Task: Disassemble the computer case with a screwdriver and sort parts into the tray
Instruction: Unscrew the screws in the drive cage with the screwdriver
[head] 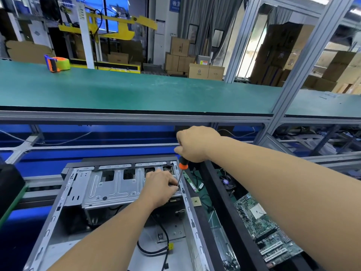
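An open grey computer case (64, 194) lies flat in front of me, its silver drive cage (115, 184) across the top half. My right hand (195, 143) grips the orange-and-black handle of a screwdriver (182, 167), held nearly upright. Its thin shaft runs down to the cage's right edge. My left hand (160, 185) rests on the cage there, fingertips pinched around the screwdriver tip. Black cables (150, 251) lie loose in the case bottom. To the right sits a black tray (230, 218) with a green motherboard (263, 227), a memory stick (192, 181) and a small fan (226, 181).
A green-topped shelf (136, 90) runs across above the case, with a tape dispenser (57, 64) at its left. An aluminium frame post (293, 75) stands at the right. A dark object (9, 190) sits at the left edge. Cardboard boxes are stacked behind.
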